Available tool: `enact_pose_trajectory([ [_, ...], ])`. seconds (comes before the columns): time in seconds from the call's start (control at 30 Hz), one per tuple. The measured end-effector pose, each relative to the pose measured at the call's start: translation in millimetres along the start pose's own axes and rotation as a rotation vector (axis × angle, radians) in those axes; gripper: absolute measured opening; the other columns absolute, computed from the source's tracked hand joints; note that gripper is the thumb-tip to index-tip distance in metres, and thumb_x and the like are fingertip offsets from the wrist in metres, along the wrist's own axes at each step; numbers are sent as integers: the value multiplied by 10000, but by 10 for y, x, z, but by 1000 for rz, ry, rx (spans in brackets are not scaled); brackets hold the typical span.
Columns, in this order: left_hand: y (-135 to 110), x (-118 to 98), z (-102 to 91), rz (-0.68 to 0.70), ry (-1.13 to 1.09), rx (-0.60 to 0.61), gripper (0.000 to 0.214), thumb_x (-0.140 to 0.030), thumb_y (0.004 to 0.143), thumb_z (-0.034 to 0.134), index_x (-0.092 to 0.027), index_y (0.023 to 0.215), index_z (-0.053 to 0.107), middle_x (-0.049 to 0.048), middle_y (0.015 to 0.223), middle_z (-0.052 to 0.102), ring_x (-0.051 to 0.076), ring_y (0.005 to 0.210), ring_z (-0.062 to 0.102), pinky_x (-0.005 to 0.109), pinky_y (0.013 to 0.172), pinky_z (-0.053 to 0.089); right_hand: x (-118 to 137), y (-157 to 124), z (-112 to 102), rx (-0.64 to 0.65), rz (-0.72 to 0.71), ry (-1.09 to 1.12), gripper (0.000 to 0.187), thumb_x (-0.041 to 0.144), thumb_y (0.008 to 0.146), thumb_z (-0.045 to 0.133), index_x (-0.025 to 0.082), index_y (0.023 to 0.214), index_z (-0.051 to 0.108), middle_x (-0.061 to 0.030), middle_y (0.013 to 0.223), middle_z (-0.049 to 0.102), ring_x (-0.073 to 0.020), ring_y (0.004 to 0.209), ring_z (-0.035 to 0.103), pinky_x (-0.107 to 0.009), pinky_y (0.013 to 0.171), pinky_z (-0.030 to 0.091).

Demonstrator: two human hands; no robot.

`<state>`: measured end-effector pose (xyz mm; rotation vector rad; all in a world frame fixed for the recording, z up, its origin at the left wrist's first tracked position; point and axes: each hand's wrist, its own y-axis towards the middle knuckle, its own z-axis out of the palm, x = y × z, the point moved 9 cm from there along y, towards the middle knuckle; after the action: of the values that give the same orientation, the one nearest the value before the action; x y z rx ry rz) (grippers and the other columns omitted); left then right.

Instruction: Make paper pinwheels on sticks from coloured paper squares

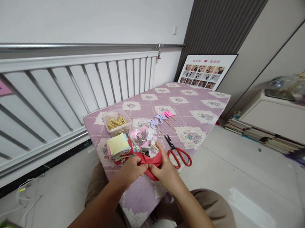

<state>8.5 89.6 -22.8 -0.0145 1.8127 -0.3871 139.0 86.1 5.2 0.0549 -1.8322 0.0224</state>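
Both hands pinch a piece of red paper (153,161), partly folded or curled, over the near part of the table. My left hand (132,169) grips its left side, thumb on top. On the other side my right hand (166,168) presses the paper with its thumb. Just beyond my left hand lies a stack of coloured paper squares (119,144), a pale yellow one uppermost. Scissors with red handles (177,151) lie right of my right hand, blades apart. A pink dish of small metal pieces (140,136) sits beyond the paper.
A clear plastic box (117,129) holds many thin wooden sticks. Paper pinwheels (161,118), pink and lilac, lie on sticks farther back. The patterned tablecloth (179,100) covers the table, a white radiator (110,80) stands along the left, and a photo board (206,71) leans behind.
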Motion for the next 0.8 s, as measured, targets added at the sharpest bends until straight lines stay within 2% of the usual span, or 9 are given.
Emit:
enact_pose_trajectory([
  [0.13, 29, 35, -19, 16, 20, -8, 144, -272, 701, 573, -187, 636, 476, -73, 535, 409, 81, 495, 319, 228, 490, 233, -109, 53, 86, 68, 49, 136, 803, 185, 694, 618, 211, 1438, 316, 65, 725, 568, -101, 568, 501, -209, 552, 424],
  [0.23, 45, 78, -30, 2, -9, -22, 141, -290, 716, 564, -183, 654, 496, -60, 541, 443, 86, 490, 344, 231, 490, 244, -261, 98, 115, 85, 152, 356, 727, 280, 725, 658, 232, 1393, 375, 68, 724, 562, -93, 553, 501, -206, 539, 430],
  [0.33, 65, 134, -55, -12, -16, -51, 144, -297, 720, 571, -178, 654, 523, -53, 524, 460, 89, 472, 358, 236, 481, 242, -454, 139, 31, 4, 265, 561, 593, 402, 758, 668, 265, 1301, 470, 59, 727, 583, -102, 560, 538, -212, 524, 450],
  [0.4, 88, 201, -90, -21, -21, -81, 149, -281, 708, 590, -179, 625, 520, -58, 501, 443, 85, 457, 353, 237, 474, 231, -587, 165, -72, -82, 301, 611, 503, 422, 749, 679, 267, 1204, 531, 34, 778, 626, -122, 628, 589, -221, 540, 475],
  [0.57, 188, 545, -215, -55, -383, -170, 171, -278, 644, 674, -159, 632, 551, -56, 526, 466, 74, 472, 374, 226, 489, 284, -960, 206, -217, -205, 330, 545, 379, 398, 700, 693, 226, 1022, 592, 19, 750, 642, -132, 609, 607, -231, 526, 481],
  [0.7, 227, 834, -348, -95, -539, -267, 244, -351, 621, 685, -179, 706, 533, -38, 618, 522, 102, 531, 464, 249, 541, 386, -1242, 201, -276, -292, 302, 441, 336, 424, 677, 684, 210, 924, 606, 26, 660, 623, -146, 556, 596, -251, 507, 475],
  [0.8, 187, 1003, -420, -134, -627, -345, 248, -354, 609, 674, -201, 718, 512, -29, 656, 537, 122, 565, 502, 269, 564, 419, -1349, 193, -296, -322, 257, 348, 312, 454, 704, 649, 199, 877, 600, 35, 598, 596, -147, 511, 570, -262, 498, 467],
])
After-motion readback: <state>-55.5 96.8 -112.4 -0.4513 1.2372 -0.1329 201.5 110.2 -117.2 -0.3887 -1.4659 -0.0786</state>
